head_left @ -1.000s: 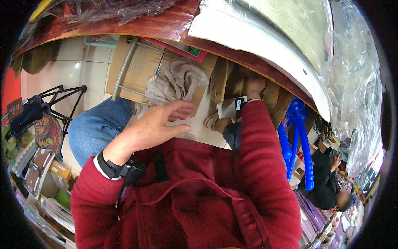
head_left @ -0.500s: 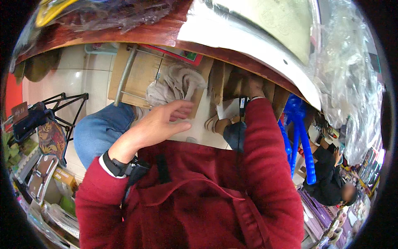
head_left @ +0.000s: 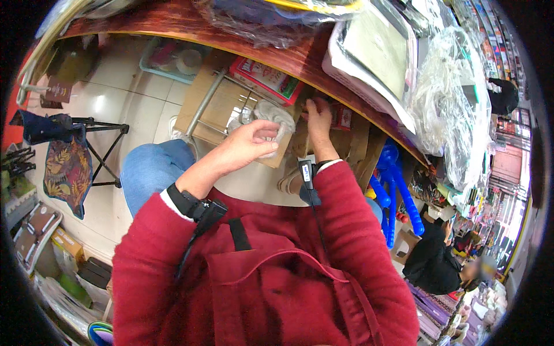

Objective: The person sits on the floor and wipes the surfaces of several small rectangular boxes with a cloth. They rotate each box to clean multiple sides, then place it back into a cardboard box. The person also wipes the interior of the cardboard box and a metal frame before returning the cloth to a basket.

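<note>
My left hand (head_left: 249, 144) hovers with loosely curved fingers and the thumb apart. It holds nothing and is nearest to a crumpled grey cloth (head_left: 281, 115) lying on a cardboard piece with a metal tube frame. Under the table's edge, my right hand (head_left: 319, 126) reaches into an open cardboard box (head_left: 349, 144). Its fingers look apart, though the tips are in shadow and partly hidden. Beside it inside the box is a small red packet (head_left: 343, 117). A flat red box (head_left: 265, 79) lies just beyond the cloth.
The reddish wooden table (head_left: 173, 24) crosses above my hands, bearing a basket (head_left: 369, 75) and plastic-wrapped goods (head_left: 447, 98). Blue balloon-like tubes (head_left: 395, 187) stand right of the box. A folding stool (head_left: 69, 173) is at left. A person in black (head_left: 433, 262) is at far right.
My view has shifted, showing more of the table and shop. The right hand, formerly deep in shadow under the table, now shows more clearly. The left hand still hovers by the cloth.
</note>
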A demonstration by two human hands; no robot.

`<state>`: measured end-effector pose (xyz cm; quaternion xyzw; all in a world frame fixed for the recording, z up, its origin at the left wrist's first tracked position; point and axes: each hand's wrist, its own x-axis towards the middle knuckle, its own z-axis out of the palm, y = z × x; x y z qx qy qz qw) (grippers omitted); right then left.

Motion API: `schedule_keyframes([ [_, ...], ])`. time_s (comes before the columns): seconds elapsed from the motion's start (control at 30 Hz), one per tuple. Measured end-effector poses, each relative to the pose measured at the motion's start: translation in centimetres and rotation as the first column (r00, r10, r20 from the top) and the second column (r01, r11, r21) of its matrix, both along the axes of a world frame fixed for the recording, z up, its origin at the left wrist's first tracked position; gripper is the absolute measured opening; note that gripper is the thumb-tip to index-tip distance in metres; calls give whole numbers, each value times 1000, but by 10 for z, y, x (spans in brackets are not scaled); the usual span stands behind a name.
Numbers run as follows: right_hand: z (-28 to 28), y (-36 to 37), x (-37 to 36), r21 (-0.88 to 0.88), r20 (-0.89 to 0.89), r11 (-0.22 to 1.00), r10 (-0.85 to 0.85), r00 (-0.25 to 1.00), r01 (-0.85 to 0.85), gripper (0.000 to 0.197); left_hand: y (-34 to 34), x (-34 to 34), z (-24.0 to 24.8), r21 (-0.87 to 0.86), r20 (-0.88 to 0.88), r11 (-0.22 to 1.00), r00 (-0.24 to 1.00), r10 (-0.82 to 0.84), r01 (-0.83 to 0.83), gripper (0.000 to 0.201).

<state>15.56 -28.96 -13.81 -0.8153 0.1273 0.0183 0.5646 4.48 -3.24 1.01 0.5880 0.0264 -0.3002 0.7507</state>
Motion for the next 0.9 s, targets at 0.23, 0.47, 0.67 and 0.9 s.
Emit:
schedule_keyframes([
  [0.23,26,63,30,276,-417,955,17,909,109,45,25,-3,5,-16,80,998,995,61,-60,53],
  [0.47,-3,49,50,390,-367,916,59,929,96,43,42,-8,0,-21,113,995,988,103,-101,50],
  [0.67,8,51,49,611,-425,771,127,896,180,47,45,-9,0,-31,110,995,989,102,-99,49],
  [0.9,26,62,36,588,-460,783,117,880,204,57,41,-12,-3,-12,89,996,992,87,-86,48],
])
